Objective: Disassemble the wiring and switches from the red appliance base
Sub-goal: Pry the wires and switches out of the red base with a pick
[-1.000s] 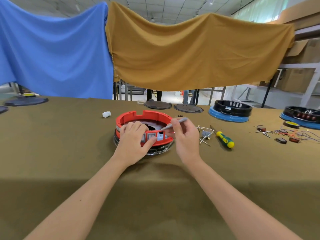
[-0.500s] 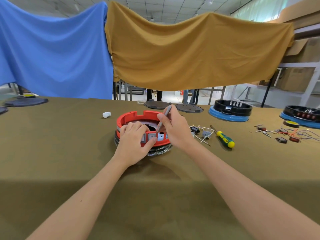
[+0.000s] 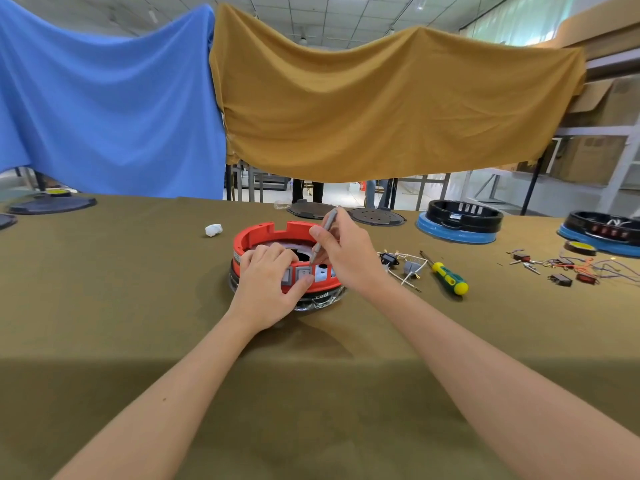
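Head view. Red appliance base [image 3: 266, 233] sits on the olive-covered desk [image 3: 121, 289], midway along its width and well back from the near edge. Left hand [image 3: 268, 289] rests on the near rim, fingers curled over the top and thumb pressed against the grey switches [image 3: 304, 273] in the front wall, steadying the housing. Right hand [image 3: 346, 252] pinches a slim grey tool [image 3: 322, 237] like a pen, held steeply with its tip down inside the rim just behind the switches. A second ago the tool lay nearly level above the rim; it has since been tipped upright and lowered into the cavity, which suggests the prying of a switch from behind is beginning. At least two switches appear seated in the wall, so the task looks only partly done. Toward the right edge lie loose removed wiring [image 3: 405, 268], a yellow-and-green screwdriver [image 3: 448, 277] and further small parts [image 3: 561, 271].
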`<state>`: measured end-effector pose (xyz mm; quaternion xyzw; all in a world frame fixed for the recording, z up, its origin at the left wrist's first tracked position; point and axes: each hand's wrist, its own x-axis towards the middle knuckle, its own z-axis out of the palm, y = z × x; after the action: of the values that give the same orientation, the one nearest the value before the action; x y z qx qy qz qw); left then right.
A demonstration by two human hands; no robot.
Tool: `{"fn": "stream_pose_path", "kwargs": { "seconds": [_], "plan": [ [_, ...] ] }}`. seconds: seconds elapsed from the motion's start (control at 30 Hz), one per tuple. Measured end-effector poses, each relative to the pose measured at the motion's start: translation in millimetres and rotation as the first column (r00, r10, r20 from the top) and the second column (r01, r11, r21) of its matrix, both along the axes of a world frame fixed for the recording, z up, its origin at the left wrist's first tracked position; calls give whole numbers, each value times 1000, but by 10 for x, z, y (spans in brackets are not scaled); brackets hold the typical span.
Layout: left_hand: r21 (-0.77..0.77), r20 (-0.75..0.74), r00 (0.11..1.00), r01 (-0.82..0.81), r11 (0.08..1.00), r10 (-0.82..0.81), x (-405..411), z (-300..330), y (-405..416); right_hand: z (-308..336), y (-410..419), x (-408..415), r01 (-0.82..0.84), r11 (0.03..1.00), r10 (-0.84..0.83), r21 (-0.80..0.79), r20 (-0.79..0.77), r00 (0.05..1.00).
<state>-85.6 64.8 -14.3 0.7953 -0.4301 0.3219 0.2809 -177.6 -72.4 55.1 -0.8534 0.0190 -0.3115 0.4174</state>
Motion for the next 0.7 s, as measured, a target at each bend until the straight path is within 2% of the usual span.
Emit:
{"fn": "stream_pose_path", "kwargs": {
  "seconds": [0.33, 0.6, 0.7],
  "plan": [
    [-21, -6, 1000, 15, 1000, -15, -4, -6, 1, 210, 83, 96, 56, 956, -95, -287, -123, 988],
    [-54, 13, 1000, 23, 998, -22, -12, -17, -7, 380, 202, 239, 6, 938, -124, -347, -319, 939],
    [-49, 15, 1000, 24, 999, -23, -12, -7, 0, 399, 218, 269, 13, 939, -133, -343, -329, 935]
  ]
}}
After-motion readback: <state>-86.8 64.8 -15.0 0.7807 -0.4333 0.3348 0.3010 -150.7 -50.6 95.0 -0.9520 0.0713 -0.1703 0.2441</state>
